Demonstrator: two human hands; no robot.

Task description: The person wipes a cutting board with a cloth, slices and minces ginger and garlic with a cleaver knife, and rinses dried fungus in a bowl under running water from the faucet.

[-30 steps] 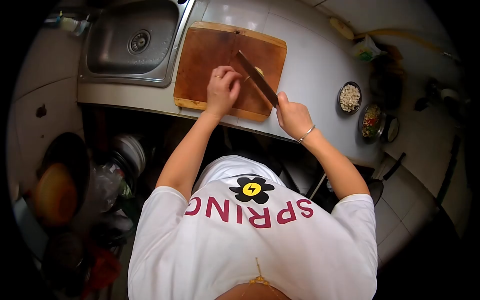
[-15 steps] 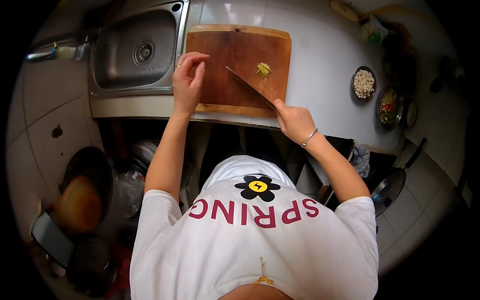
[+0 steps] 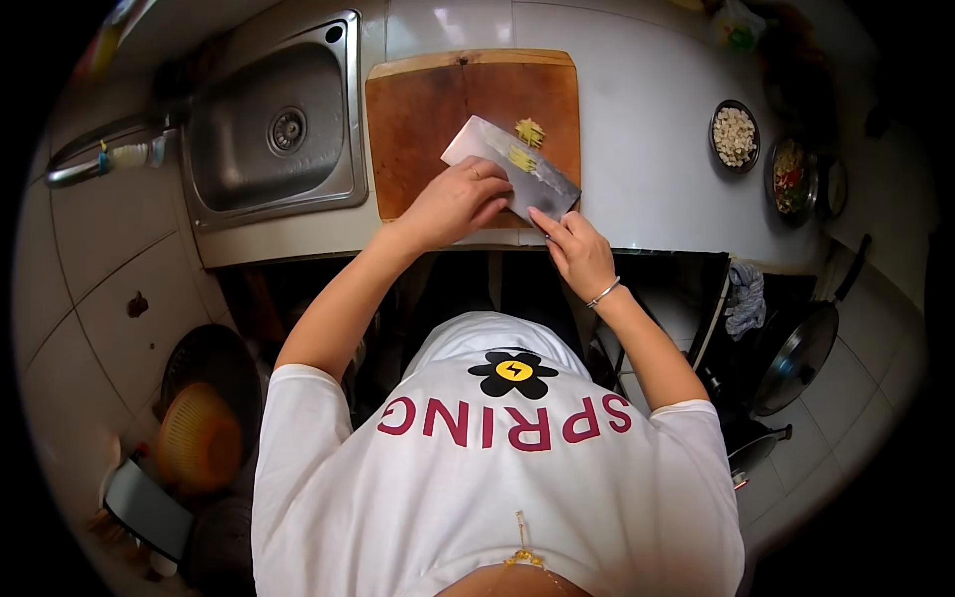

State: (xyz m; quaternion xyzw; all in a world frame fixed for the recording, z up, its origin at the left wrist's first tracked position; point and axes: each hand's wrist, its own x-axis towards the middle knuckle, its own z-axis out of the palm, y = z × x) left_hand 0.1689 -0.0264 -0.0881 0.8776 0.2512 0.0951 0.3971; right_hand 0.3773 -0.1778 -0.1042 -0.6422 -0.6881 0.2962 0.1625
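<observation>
A wooden cutting board point(image 3: 408, 109) lies on the counter beside the sink. Above it my right hand point(image 3: 582, 251) grips a cleaver point(image 3: 487, 144), its index finger stretched along the broad blade, which is turned face up. My left hand point(image 3: 458, 204) has its fingers bent against the near side of the blade; its fingertips are partly hidden. Thin yellow-green strips point(image 3: 530, 132) sit in a small heap just beyond the blade. A similar yellow-green patch shows on the blade's face; I cannot tell whether it is strips or their reflection.
Left of the board is a steel sink point(image 3: 355, 129) with a faucet point(image 3: 85, 171). On the right of the counter stand a bowl of white cubes point(image 3: 735, 136) and a bowl of mixed chopped food point(image 3: 791, 179). A lidded pan point(image 3: 796, 358) is lower right.
The cleaver has turned from edge-on to showing its broad face. My left hand has moved right, from the board's left edge to the blade, and its fingers have closed in. The view shifted slightly.
</observation>
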